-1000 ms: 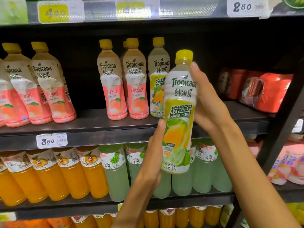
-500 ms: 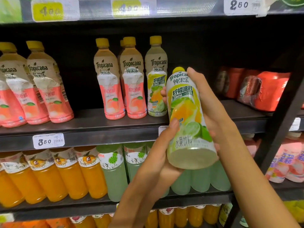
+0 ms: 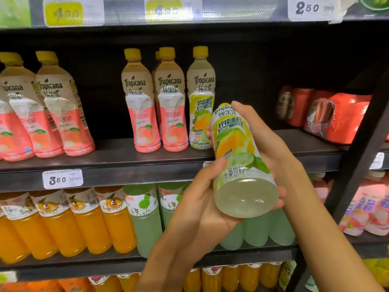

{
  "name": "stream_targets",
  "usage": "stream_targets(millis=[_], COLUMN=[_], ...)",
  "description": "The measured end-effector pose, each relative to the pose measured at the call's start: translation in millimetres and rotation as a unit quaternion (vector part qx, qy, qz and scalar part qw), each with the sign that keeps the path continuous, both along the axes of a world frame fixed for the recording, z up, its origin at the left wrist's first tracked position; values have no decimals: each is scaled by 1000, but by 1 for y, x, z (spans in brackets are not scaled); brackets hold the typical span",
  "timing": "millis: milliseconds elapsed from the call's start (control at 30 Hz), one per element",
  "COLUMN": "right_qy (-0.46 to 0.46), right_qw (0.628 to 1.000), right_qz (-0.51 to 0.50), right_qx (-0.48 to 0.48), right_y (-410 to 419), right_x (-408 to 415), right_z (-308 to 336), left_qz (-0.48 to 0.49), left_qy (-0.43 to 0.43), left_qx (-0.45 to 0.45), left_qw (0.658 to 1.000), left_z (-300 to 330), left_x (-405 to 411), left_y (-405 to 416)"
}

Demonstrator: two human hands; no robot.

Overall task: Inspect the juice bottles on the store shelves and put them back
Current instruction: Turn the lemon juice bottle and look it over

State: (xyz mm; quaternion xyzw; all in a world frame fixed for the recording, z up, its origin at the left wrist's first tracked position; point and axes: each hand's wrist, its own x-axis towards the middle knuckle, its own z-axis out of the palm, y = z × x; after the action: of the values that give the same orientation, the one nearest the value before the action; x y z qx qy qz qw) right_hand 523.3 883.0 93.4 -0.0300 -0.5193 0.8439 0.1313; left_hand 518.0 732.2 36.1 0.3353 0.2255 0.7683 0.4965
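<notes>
A lemon-lime Tropicana bottle (image 3: 237,157) is tipped with its clear round base toward me and its cap pointing away at the shelf. My right hand (image 3: 267,142) wraps it from behind, fingers along its far side. My left hand (image 3: 202,199) cups it from the left near the base, thumb on the label. A matching lemon bottle (image 3: 201,98) stands upright on the middle shelf (image 3: 117,161), just left of the held one. The held bottle's cap is hidden.
Peach Tropicana bottles (image 3: 141,102) stand in groups on the middle shelf. Orange juice bottles (image 3: 88,220) and pale green lime bottles (image 3: 145,218) fill the shelf below. Red packs (image 3: 336,116) lie at the right behind a black upright post (image 3: 362,161).
The bottle went from upright to tilted, its base swinging up toward me and its cap away. Both hands stayed on it and dropped a little lower.
</notes>
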Motion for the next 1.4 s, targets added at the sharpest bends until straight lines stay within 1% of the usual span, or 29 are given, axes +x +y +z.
stream_targets(millis=[33, 100, 133, 200, 267, 300, 367, 400, 533, 667, 833, 967, 1100, 1233, 1400], right_qy=[-4, 5, 14, 62, 113, 131, 147, 152, 141, 106, 133, 188, 246, 264, 288], right_qw=[1000, 1000, 998, 989, 973, 963, 943, 939, 943, 943, 942, 919, 910, 895, 855], right_qz=[11, -2, -31, -84, -135, -161, -205, -210, -181, -202, -221, -222, -164, -112, -62], right_qx=[-6, 26, 48, 105, 146, 173, 219, 227, 242, 244, 213, 265, 291, 341, 426], right_y=[3, 9, 10, 12, 12, 11, 8, 6, 0, -6, -11, -12, -11, -9, -15], right_x=[0, -1, 1, 3, 6, 8, 10, 12, 17, 17, 15, 18, 27, 39, 49], right_z=[1, 2, 5, 6, 7, 7, 9, 9, 10, 6, -1, -4, -7, -12, -13], left_qz=[-19, -38, -24, 46, 123, 149, 187, 200, 252, 321, 357, 375, 407, 440, 480], left_qy=[-7, 21, 32, 59, 131, 179, 262, 287, 316, 327, 354, 409, 424, 438, 448], left_qx=[8, 11, -6, -68, -134, -152, -159, -156, -119, -118, -136, -149, -128, -126, -111], left_qw=[1000, 999, 999, 995, 975, 961, 933, 924, 907, 881, 854, 818, 798, 774, 746], left_z=[-4, -9, -9, -10, -12, -13, -13, -14, -21, -29, -34, -30, -27, -30, -34], left_x=[-1, -4, -6, -11, -17, -20, -24, -25, -27, -27, -26, -32, -38, -49, -54], left_y=[1, 1, 2, 4, 6, 5, 5, 5, 10, 17, 24, 27, 28, 26, 22])
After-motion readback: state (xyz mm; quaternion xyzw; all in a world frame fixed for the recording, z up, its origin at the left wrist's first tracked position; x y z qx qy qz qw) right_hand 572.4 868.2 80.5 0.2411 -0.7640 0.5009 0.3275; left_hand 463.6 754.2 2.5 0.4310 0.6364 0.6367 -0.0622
